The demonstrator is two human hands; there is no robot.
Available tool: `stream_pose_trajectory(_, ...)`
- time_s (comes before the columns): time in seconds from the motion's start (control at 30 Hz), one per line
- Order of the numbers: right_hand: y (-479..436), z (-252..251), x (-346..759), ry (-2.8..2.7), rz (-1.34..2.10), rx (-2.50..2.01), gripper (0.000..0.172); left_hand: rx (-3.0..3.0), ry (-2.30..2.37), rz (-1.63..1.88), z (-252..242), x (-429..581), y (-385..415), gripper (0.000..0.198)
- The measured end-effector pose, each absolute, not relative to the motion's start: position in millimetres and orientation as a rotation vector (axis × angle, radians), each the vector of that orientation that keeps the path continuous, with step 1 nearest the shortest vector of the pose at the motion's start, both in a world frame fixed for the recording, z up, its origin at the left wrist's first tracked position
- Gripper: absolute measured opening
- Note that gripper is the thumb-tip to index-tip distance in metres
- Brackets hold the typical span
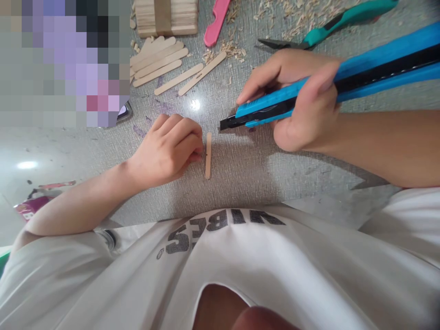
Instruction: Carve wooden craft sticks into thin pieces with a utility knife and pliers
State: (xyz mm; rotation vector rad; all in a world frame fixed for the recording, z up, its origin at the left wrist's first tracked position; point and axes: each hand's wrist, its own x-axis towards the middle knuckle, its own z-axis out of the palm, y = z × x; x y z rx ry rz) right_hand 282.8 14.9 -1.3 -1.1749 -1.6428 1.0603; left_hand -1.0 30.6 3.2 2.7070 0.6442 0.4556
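Observation:
My right hand is wrapped round a large blue and black box cutter, its thumb lying along the body. The short dark blade points left, over the table. Just left of that tip, a single wooden craft stick lies upright in the view, with a small dark mark near its middle. My left hand rests beside this stick, its fingers curled in and a narrow gap showing between them and the wood. The undersides of the left fingertips are hidden.
Loose craft sticks and a banded bundle lie at the back. Near them are a pink cutter, wood shavings and a green-handled tool with dark jaws. Blurred blocks cover the upper left.

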Motion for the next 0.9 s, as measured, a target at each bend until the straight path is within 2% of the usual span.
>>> stream_pose_trajectory(0.07, 15, 1, 283, -1.598, 1.041, -1.194, 0.083, 2.706, 0.631, 0.453, 4, -3, 34, 0.014)
stream_pose_trajectory(0.23, 15, 0, 284, -1.611, 1.055, -1.107, 0.085, 2.760, 0.565, 0.498, 2, -4, 39, 0.032)
stream_pose_trajectory(0.47, 10, 8, 284, -1.550, 1.144, -1.194, 0.081, 2.706, 0.674, 0.361, 1, -5, 37, 0.016)
stream_pose_trajectory(0.6, 12, 6, 283, -1.495, 1.150, -1.169, 0.078, 2.725, 0.675, 0.304, 0, -7, 35, 0.014)
stream_pose_trajectory(0.8, 13, 6, 282, -1.452, 1.195, -1.204, 0.080, 2.763, 0.617, 0.324, 0, -8, 38, 0.020)
stream_pose_trajectory(0.9, 14, 7, 282, -1.456, 1.157, -1.202, 0.079, 2.719, 0.498, 0.368, 3, -9, 47, 0.033)
